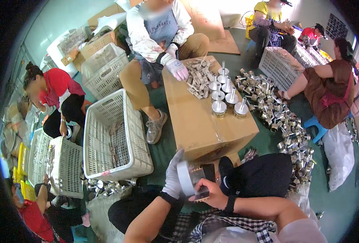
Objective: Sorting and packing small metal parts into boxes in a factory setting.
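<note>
Just in front of my lap, a tape dispenser (207, 168) with dark parts and a toothed edge carries a wide pale roll of tape (184, 178). My right hand (212, 193), bare, is closed around the dispenser. On the roll's left side my left hand (172, 177), in a light glove, grips the tape with its fingers along the rim. Beyond both hands stands a cardboard box (212, 135). On its top are several silver round metal parts with upright stems (219, 106) and a heap of small metal clips (199, 77).
Across the box sits a co-worker whose gloved hand (177, 69) touches the clips. Many loose metal parts (287, 125) cover the floor to the right. White plastic crates (143, 162) stand at the left. More people work on both sides; a white sack (338, 158) lies right.
</note>
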`<state>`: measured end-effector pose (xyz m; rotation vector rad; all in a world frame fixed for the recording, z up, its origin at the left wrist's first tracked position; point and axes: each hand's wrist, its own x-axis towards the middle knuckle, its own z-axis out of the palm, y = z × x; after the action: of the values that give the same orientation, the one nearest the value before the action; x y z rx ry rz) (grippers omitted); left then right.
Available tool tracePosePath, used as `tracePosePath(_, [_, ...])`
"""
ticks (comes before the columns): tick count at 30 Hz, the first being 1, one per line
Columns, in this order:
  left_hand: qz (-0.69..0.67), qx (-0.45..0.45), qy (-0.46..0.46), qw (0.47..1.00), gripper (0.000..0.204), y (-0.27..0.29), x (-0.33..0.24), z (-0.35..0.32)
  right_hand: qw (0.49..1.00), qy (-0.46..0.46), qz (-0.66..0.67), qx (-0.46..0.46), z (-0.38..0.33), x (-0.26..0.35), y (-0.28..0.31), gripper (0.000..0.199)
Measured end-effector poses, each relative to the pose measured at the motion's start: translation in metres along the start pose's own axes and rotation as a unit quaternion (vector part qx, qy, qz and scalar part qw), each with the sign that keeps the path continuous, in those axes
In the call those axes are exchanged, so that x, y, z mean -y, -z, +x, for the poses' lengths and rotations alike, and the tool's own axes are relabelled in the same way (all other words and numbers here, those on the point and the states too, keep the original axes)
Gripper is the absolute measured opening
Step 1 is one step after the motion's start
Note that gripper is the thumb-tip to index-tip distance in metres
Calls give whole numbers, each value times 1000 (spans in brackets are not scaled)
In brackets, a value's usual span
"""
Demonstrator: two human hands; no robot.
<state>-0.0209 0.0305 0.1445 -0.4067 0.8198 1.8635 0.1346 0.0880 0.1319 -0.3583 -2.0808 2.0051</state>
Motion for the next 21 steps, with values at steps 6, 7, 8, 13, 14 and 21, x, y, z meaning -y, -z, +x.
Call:
tracePosePath(6, [23, -44, -58, 997, 50, 3, 11, -2, 998, -38, -45, -34, 4, -5, -2, 36])
tracePosePath(7, [36, -58, -60, 996, 52, 1, 11, -2, 997, -41, -49, -36, 4, -5, -1, 37])
tracePosePath(8, [50, -72, -61, 994, 55, -5, 10, -4, 997, -43, -51, -38, 3, -5, 0, 37])
tracePosePath(13, [129, -25, -126, 983, 60, 23, 19, 19, 996, -45, -53, -49, 1, 8, 4, 39])
tracePosePath(14, [108, 1, -81, 991, 60, 6, 11, 13, 996, -47, -51, -56, 2, 9, 7, 39])
tracePosePath(21, [39, 73, 35, 996, 37, 12, -4, 33, 998, -29, -41, -46, 4, -3, 14, 41])
